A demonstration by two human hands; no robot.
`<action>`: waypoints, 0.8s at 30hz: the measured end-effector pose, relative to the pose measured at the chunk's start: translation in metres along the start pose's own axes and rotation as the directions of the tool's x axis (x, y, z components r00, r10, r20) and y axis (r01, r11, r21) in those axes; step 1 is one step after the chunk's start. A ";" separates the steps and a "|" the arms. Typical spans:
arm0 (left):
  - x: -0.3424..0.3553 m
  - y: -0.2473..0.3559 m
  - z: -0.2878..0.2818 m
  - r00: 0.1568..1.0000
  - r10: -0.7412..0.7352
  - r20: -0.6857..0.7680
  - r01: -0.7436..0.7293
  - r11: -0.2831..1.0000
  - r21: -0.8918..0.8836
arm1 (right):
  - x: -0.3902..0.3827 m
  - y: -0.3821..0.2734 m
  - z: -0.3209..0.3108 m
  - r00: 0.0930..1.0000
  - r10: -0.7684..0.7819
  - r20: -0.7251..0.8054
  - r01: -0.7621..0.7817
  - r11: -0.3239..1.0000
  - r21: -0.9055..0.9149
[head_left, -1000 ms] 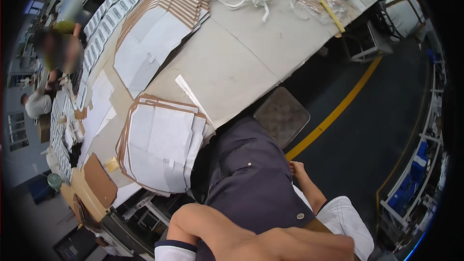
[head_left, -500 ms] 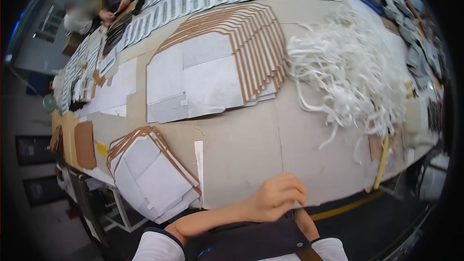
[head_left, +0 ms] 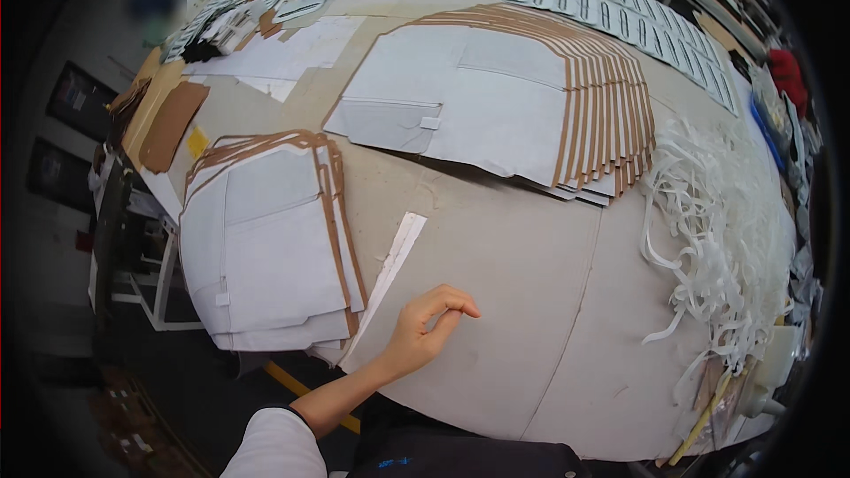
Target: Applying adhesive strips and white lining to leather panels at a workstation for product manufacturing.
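Observation:
My left hand (head_left: 429, 326) is over the beige table (head_left: 496, 248), its fingers bent inward with the thumb beneath them. Nothing shows in its grasp. Just left of the hand, a narrow white strip (head_left: 387, 279) lies slanted on the table. Left of that strip, a small stack of white panels with brown edges (head_left: 274, 243) hangs partly past the front edge. A larger fanned stack of similar panels (head_left: 496, 115) lies farther back. My right hand is out of view.
At the right is a tangled heap of white ribbon strips (head_left: 722, 230), with a yellow stick (head_left: 704, 416) in front of it. Rows of pale pieces with dark oval outlines (head_left: 567, 0) line the far side. A brown panel (head_left: 173, 127) lies at the left edge.
The view has swung, shifting the small stack up and the ribbon heap right. My left hand has moved from before my body to near the white strip. My right forearm has left view.

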State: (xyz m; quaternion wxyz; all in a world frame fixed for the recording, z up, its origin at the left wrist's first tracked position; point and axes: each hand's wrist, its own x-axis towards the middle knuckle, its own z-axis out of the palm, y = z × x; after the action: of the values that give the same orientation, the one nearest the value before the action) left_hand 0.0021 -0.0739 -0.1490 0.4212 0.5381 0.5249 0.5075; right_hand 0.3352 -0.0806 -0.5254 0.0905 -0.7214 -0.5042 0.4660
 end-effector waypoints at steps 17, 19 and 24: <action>-0.244 -0.086 -0.243 0.398 -0.505 -0.766 -0.586 0.502 -0.636 | -0.112 0.010 -0.025 0.924 -0.379 -0.060 0.353 0.901 -0.250; -0.215 -0.075 -0.249 0.524 -0.254 -0.813 -0.665 0.473 -0.577 | -0.121 0.018 -0.034 0.915 -0.396 -0.072 0.362 0.889 -0.281; -0.187 -0.073 -0.260 0.428 -0.280 -0.859 -0.731 0.452 -0.512 | -0.137 0.037 -0.042 0.901 -0.420 -0.108 0.368 0.872 -0.324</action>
State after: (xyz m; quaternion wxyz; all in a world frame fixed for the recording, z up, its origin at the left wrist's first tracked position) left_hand -0.2530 -0.2735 -0.2070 0.2046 -0.0131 0.2324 0.9508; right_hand 0.3831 -0.1956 -0.4450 0.1190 -0.6465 -0.6948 0.2918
